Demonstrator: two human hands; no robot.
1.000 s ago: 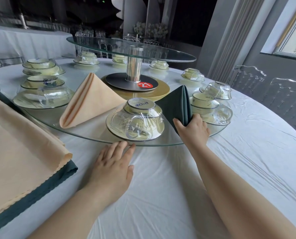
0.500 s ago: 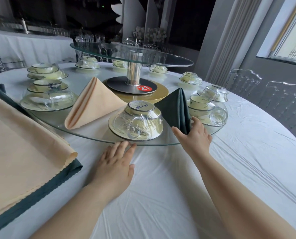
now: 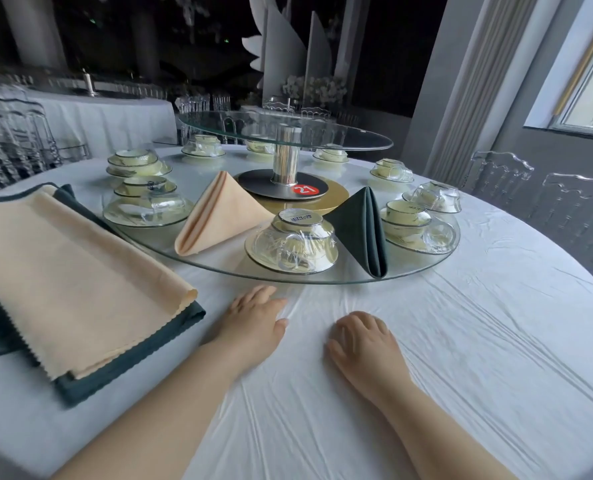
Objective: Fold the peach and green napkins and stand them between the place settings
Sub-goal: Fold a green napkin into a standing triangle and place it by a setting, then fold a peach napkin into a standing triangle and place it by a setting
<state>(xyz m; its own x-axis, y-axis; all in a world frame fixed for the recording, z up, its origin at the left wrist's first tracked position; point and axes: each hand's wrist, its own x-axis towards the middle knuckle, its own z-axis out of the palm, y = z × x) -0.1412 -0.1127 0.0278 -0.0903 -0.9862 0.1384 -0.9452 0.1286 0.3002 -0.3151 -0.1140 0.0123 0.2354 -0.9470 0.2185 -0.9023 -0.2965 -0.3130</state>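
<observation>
1. Our left grip (image 3: 253, 317) lies flat on the white-clothed tabletop (image 3: 461, 323), fingers straight and released, its fingertips near the rim of the glass turntable (image 3: 219, 268).
2. Our right grip (image 3: 361, 337) rests just beside it on the cloth, fingers loosely bent, grasping nothing.
3. The folded peach napkin (image 3: 219, 216) stands as a cone on the turntable, between the front place setting (image 3: 291, 242), wrapped in clear film, and the left place setting (image 3: 146, 206).
4. The folded green napkin (image 3: 364, 230) stands at the turntable's near rim, between the front place setting and the right place setting (image 3: 416, 226), apart from both grips.
5. On the tabletop at our left a flat peach napkin (image 3: 73, 282) lies on a flat green napkin (image 3: 132, 368).
</observation>
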